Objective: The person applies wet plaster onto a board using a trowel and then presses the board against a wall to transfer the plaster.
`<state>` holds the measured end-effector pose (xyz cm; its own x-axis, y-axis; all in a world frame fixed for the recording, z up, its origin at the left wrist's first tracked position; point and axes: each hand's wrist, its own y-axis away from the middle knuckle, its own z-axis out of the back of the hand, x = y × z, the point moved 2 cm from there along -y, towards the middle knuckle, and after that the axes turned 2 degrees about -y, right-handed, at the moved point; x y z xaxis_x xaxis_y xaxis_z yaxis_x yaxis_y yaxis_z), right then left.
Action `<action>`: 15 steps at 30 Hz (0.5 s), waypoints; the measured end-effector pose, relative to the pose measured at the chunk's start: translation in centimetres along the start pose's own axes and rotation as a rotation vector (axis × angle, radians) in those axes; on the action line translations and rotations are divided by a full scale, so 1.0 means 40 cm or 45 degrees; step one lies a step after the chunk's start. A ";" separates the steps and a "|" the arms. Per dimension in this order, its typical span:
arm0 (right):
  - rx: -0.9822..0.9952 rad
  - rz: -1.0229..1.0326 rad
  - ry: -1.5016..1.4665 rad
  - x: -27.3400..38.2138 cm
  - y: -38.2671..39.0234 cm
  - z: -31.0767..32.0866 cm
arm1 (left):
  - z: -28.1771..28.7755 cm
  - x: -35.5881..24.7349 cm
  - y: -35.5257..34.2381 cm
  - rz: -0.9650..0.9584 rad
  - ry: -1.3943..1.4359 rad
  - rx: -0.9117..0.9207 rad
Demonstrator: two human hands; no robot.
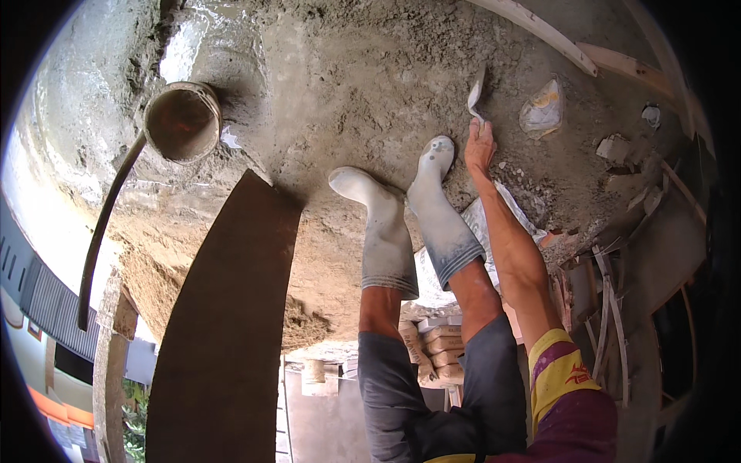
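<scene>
My right hand (479, 147) is closed around the handle of a trowel (478, 91), its narrow metal blade pointing away from me over the wet grey mortar (370, 69). The blade is at or just above the surface; I cannot tell which. My left hand does not show. Left of the trowel, my feet in pale rubber boots (386, 231) rest on the mortar-smeared ground. A crumpled, clear-and-white plastic bag (543, 108) lies right of the blade. Beneath my right forearm is a whitish sheet or sack (513, 204), partly hidden.
A mortar-stained bucket (184, 123) stands at far left, a long dark pole or hose (116, 216) beside it. A wide brown board (231, 324) runs toward me. Wooden strips (540, 31) edge the far right; rubble (617, 150) lies below them. Stacked paper sacks (444, 347) appear behind my legs.
</scene>
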<state>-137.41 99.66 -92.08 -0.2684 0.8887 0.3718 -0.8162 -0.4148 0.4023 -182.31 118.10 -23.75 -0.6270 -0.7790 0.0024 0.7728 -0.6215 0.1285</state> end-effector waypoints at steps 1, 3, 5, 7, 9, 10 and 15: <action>0.207 0.086 -0.031 0.042 0.007 -0.029 | 0.000 -0.005 0.002 -0.003 -0.004 -0.014; 0.544 0.332 -0.031 0.168 0.012 -0.090 | 0.006 -0.012 0.002 -0.005 -0.005 -0.038; 0.660 0.409 0.003 0.267 -0.028 -0.130 | 0.006 -0.024 -0.010 -0.006 0.009 -0.040; 0.635 0.265 -0.018 0.372 -0.078 -0.150 | 0.020 -0.031 -0.023 0.000 0.044 -0.047; 0.344 0.058 -0.044 0.352 -0.165 -0.089 | 0.048 -0.028 -0.064 0.034 0.120 0.002; 0.314 -0.289 -0.240 0.319 -0.178 -0.043 | 0.085 -0.034 -0.094 0.061 0.152 0.022; 0.429 0.017 0.423 0.435 0.041 0.238 | 0.280 -0.029 -0.195 0.312 0.387 0.089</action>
<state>-138.54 112.56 -76.99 -0.4718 0.8744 0.1133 -0.6147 -0.4183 0.6688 -188.71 124.78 -13.64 -0.3591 -0.8988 -0.2513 0.8807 -0.4155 0.2276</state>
